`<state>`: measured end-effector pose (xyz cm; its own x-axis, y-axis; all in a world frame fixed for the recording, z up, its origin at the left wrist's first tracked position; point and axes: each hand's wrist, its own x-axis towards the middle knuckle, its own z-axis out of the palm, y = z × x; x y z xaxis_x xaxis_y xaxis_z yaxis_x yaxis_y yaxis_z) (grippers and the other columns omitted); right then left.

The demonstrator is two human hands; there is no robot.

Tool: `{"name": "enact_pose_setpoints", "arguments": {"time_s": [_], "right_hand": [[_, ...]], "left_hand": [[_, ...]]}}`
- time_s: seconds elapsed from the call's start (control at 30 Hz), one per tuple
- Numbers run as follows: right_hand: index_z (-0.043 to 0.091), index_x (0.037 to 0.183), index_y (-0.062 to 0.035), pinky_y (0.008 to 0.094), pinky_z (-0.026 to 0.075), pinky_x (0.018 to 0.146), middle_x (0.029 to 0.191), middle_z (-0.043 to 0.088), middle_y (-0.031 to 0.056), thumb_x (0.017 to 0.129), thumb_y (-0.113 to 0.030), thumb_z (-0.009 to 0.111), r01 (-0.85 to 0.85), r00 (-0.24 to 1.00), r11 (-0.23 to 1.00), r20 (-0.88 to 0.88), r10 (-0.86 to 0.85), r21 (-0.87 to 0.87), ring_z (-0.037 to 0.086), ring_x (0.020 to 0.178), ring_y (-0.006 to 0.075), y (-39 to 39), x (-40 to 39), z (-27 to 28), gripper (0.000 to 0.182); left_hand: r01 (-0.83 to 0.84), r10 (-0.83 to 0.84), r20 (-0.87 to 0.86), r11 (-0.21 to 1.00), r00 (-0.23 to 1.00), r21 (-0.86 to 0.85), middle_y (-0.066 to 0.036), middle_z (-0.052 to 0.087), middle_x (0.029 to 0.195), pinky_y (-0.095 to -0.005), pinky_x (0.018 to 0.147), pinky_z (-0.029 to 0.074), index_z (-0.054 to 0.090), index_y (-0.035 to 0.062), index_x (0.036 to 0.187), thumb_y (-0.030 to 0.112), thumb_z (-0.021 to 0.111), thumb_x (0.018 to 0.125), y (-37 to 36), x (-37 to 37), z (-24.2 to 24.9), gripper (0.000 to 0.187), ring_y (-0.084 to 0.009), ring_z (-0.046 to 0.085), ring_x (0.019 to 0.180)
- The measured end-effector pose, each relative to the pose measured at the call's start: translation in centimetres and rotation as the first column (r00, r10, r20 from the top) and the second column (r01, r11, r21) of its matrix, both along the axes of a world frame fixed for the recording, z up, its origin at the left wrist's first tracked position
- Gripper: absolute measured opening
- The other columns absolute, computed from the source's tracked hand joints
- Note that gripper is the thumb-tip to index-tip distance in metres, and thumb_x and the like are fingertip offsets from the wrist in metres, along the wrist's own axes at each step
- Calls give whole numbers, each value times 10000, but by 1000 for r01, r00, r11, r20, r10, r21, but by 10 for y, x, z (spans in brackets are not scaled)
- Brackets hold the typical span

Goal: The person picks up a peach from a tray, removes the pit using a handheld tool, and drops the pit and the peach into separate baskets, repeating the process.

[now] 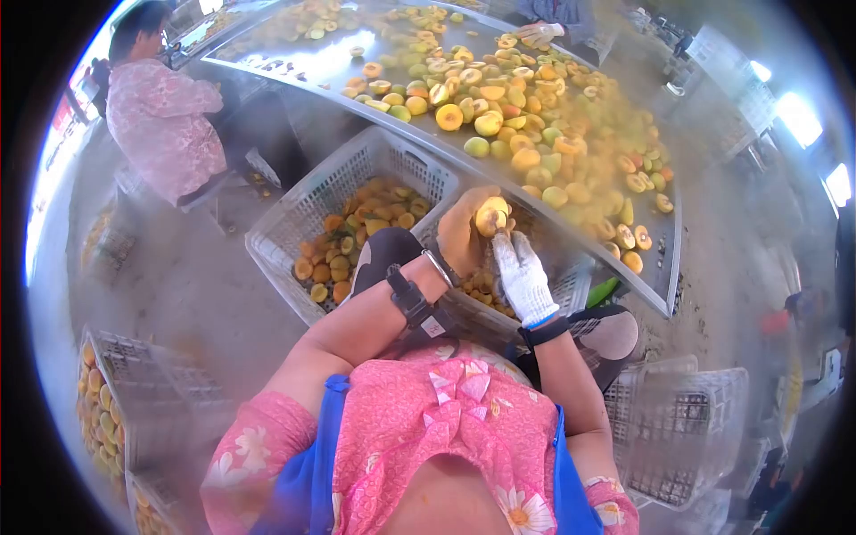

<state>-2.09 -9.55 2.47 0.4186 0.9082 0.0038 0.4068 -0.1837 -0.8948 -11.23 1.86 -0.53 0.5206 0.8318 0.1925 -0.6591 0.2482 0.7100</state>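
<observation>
My left hand (461,234), which looks to be in a tan glove, is closed around a yellow peach (491,217) above a crate. My right hand (524,278), in a white knitted glove, reaches up to the underside of that peach. Its fingers are bent together at the fruit, and whatever they grip is hidden. Below both hands, a plastic crate (481,314) between my knees contains yellow fruit pieces. Just left of it, a white crate (283,234) contains more peach pieces. Ahead of my hands, many halved peaches (522,116) lie heaped on a metal table (410,134).
A person in a pink patterned top (169,125) sits at the left. Across the table is another person's gloved hand (540,33). Stacked crates (682,428) stand at lower right, and a fruit-filled crate (147,383) at lower left. The metal table's edge runs close before me.
</observation>
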Motion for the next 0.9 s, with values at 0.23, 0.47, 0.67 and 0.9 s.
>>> {"name": "enact_pose_setpoints", "arguments": {"time_s": [0.23,0.47,0.67,0.9], "right_hand": [[605,1152,-3,307,474,641,868,625,69,1033,-313,553,-52,992,989,-107,68,142,584,731,141,-4,1,-20,335],[589,1217,16,420,499,824,1010,662,258,1032,-420,484,-52,997,994,-53,57,97,636,969,380,-21,-15,-9,485],[584,1236,11,435,493,859,1058,664,283,1029,-446,482,-86,974,996,-212,84,-1,635,1019,441,-35,2,0,512],[585,1205,-21,273,446,572,861,611,60,1048,-381,504,-47,984,988,-163,71,146,580,691,126,-46,25,-24,401]], "left_hand": [[258,-227,127,895,966,-363,-145,640,1067,-411,921,540,593,-5,1222,242,554,954,-18,-14,40,366,-270,638,990],[52,-41,69,984,997,-168,-109,632,1054,-376,948,527,603,-6,1183,182,517,932,-36,-3,29,325,-239,630,986],[-134,127,-80,987,989,-88,-100,644,1039,-369,930,546,627,-2,1112,355,520,1017,-55,18,36,385,-222,643,982],[-123,109,-133,988,985,-99,-118,661,999,-401,853,587,653,12,1071,415,482,1048,-60,51,26,438,-242,668,938]]}}
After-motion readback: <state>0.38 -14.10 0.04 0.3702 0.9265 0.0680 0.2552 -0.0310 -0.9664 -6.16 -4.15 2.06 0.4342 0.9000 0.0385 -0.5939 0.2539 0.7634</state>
